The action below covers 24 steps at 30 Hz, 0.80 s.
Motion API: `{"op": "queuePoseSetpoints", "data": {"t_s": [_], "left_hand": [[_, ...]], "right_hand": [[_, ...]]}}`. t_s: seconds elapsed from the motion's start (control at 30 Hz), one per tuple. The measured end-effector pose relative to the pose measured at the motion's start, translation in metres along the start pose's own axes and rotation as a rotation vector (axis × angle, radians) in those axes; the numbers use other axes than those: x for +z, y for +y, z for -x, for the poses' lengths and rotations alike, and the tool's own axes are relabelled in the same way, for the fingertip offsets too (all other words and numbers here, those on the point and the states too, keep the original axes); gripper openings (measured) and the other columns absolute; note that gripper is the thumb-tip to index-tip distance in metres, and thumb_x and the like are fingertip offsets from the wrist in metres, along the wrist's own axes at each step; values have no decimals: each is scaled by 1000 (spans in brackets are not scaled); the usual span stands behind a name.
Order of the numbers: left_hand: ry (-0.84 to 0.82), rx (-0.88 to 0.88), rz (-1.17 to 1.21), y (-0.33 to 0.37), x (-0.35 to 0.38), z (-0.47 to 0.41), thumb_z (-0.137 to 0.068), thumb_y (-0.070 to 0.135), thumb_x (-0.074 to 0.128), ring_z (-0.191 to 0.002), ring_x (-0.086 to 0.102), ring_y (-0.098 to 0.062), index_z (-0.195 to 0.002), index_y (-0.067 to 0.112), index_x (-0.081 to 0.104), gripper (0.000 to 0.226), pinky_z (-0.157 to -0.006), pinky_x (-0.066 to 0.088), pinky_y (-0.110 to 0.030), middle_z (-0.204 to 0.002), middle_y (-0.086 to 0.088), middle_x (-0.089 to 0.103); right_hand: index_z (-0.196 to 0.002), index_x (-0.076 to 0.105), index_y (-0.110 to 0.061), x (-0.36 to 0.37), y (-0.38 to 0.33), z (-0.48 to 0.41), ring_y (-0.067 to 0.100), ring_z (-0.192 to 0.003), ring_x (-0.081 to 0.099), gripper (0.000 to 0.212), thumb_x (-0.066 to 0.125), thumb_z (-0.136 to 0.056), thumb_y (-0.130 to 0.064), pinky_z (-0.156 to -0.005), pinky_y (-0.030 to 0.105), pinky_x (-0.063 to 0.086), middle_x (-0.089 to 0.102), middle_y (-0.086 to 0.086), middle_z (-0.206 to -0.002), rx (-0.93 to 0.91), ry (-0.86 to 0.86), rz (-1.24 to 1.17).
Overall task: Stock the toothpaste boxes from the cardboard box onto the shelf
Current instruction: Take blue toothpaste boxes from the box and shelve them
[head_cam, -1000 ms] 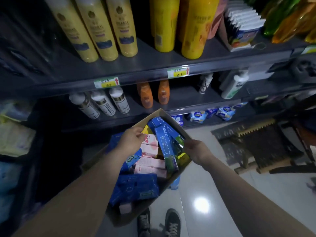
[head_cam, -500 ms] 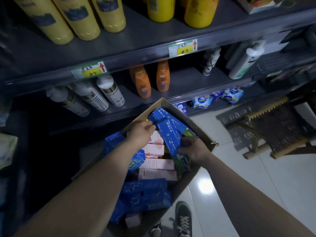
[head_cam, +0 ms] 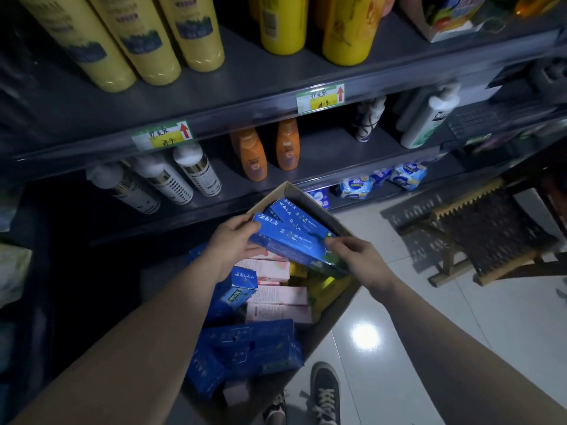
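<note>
The left hand is gripping the 9 o'clock end of a blue toothpaste box, fingers curled round it. The right hand is pinching its 3 o'clock end. That item is lying over the cardboard box, with the shelf at 12 o'clock.

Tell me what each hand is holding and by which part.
Both hold one blue toothpaste box over the cardboard box: the left hand grips its left end, the right hand pinches its right end.

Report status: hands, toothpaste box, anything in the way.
Left hand and right hand grip opposite ends of a blue toothpaste box above the cardboard box. Not shelved yet. Nothing blocking.
</note>
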<state>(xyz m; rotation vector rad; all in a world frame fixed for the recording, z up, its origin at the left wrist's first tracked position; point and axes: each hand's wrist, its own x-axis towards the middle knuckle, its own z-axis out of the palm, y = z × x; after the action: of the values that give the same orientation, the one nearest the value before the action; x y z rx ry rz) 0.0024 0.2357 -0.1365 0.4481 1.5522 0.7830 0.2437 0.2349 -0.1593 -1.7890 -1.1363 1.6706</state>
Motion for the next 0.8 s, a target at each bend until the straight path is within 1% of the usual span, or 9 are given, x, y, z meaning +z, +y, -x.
{"op": "queuePoseSetpoints", "data": {"t_s": [0.07,0.13,0.2,0.3,0.37,0.47,0.63,0.7,0.8], "left_hand": [[-14,19,87,5,-5,7,-95,9,53,-94,69,-28,-120,11,56,25,-82,58,-35,-108,-17,67],[-54,46,124,9,-8,14,-94,5,52,-96,68,-27,-116,11,60,23,-84,57,-35,-107,-17,67],[-73,67,122,13,-6,20,-92,4,52,-97,68,-27,-109,13,62,21,-88,54,-37,-105,-14,67],[-31,68,81,15,-1,24,-92,7,50,-89,68,-21,-109,16,60,22,-82,55,-37,-102,-10,67],[-11,59,50,13,2,25,-92,4,50,-82,69,-18,-116,16,58,28,-74,57,-36,-104,-9,68],[-17,40,3,9,8,29,-92,-3,47,-69,70,-15,-111,9,59,26,-58,57,-28,-99,-13,69],[-36,25,-103,1,13,26,-91,1,50,-85,70,-27,-104,4,66,21,-85,56,-42,-107,-21,69],[-17,32,-57,1,18,27,-91,1,51,-87,69,-25,-107,8,65,22,-74,59,-36,-109,-19,69],[-9,40,-13,0,23,24,-90,5,55,-88,67,-22,-117,17,62,30,-61,56,-28,-114,-11,64]], "right_hand": [[-93,70,-20,-10,-5,1,18,-87,70,30,64,-85,-48,-78,32,56,72,1,-95,84,18,8],[-95,65,-18,-15,-11,4,18,-72,71,35,55,-91,-52,-59,28,57,71,3,-88,172,-49,-61],[-96,64,-15,-18,-12,4,18,-64,69,30,51,-95,-42,-52,25,54,68,6,-85,171,-66,-92],[-98,65,-14,-23,-15,6,17,-68,65,8,59,-93,-18,-52,27,51,65,5,-89,109,-23,-205],[-108,61,-12,-27,-15,7,17,-73,66,18,63,-90,-13,-58,33,55,66,5,-93,73,-26,-266],[-122,56,-7,-35,-14,11,26,-92,66,36,66,-88,-11,-89,52,51,69,8,-106,46,-15,-252],[-112,64,-6,-47,-10,14,29,-98,67,26,66,-87,-12,-97,47,50,71,12,-107,12,-30,-231],[-113,62,-12,-50,-10,13,26,-92,67,25,65,-88,-13,-87,40,55,69,11,-107,19,-6,-271],[-99,62,-17,-51,-16,16,17,-70,61,7,58,-94,-19,-55,28,52,64,5,-91,15,55,-212]]}}
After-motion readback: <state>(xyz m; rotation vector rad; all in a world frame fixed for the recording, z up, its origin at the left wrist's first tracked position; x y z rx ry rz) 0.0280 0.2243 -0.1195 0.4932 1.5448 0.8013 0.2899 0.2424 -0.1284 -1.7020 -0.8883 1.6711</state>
